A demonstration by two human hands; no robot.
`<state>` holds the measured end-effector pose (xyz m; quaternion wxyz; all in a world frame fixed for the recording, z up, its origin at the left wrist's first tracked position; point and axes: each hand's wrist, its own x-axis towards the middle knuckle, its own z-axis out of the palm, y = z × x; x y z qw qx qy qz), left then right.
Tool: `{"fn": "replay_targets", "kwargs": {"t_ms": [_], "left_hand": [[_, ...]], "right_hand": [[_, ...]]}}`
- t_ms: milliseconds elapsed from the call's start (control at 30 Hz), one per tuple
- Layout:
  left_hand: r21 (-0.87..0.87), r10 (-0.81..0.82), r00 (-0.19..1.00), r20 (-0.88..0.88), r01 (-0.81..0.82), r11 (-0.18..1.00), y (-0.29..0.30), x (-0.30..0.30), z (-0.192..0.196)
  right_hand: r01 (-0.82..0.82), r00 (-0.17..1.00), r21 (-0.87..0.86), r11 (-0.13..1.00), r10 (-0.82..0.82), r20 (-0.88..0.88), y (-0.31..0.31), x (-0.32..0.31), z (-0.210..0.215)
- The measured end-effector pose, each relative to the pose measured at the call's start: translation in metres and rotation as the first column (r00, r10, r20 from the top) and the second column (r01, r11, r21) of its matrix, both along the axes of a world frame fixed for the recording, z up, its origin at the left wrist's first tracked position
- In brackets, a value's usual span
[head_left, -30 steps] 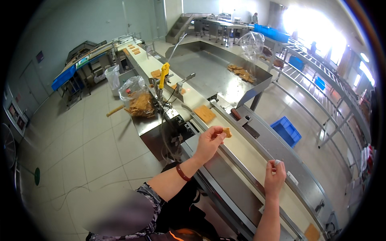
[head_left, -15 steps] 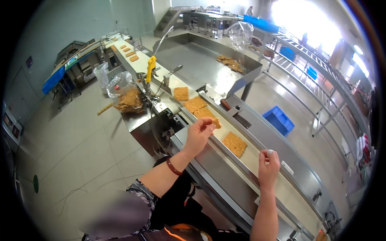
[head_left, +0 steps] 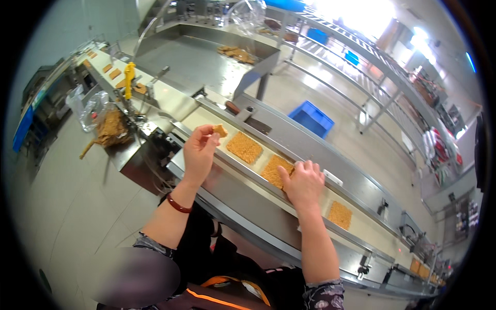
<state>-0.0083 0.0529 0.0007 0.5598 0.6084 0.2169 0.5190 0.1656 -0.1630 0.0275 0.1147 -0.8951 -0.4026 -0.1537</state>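
Between the thumb and fingers of my left hand (head_left: 200,152) is a small broken cracker piece (head_left: 220,130), held above the conveyor belt. My right hand (head_left: 305,187) is down at the belt, its thumb on a square golden cracker (head_left: 274,169) and its curled fingers by that cracker's right edge. The hand covers part of it. A whole rough-textured cracker (head_left: 244,148) lies on the belt between my two hands. Farther down the belt, right of my right wrist, lies another square cracker (head_left: 340,215).
Metal rails edge the belt (head_left: 320,200). A wooden-handled scraper (head_left: 257,125) lies on the far ledge. Beyond stand a steel tray table (head_left: 191,59) with cracker pieces and a blue crate (head_left: 311,119). At left are a bag of scraps (head_left: 112,126) and a yellow-handled tool (head_left: 129,80).
The view has swung rightward. Crackers have travelled down the belt to the right. My right hand has lowered from above the rail onto a cracker; my left still holds the broken piece.
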Motion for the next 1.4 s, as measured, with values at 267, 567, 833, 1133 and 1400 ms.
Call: {"fn": "replay_targets", "kwargs": {"t_ms": [267,567,833,1133,1400], "left_hand": [[0.133,-0.050,0.987,-0.155,0.071,0.989,-0.018,0.003,0.003],[0.117,-0.015,0.999,-0.041,0.020,0.993,-0.011,0.001,-0.008],[0.066,-0.070,0.997,-0.044,0.073,0.995,-0.018,0.007,0.002],[0.026,0.007,1.000,-0.017,-0.006,1.000,0.011,0.003,-0.020],[0.017,-0.067,0.995,-0.070,0.068,0.998,0.017,0.000,-0.038]], "right_hand": [[-0.026,0.769,0.512,0.859,0.344,-0.538,0.013,0.005,-0.017],[0.049,0.622,0.370,0.928,0.262,-0.738,-0.117,0.091,0.043],[0.094,0.661,0.466,0.880,0.295,-0.690,-0.122,0.078,0.022],[0.475,0.849,-0.115,0.873,-0.488,-0.202,-0.246,0.099,0.006],[0.558,0.824,0.148,0.817,-0.524,-0.215,-0.423,0.145,-0.006]]}}
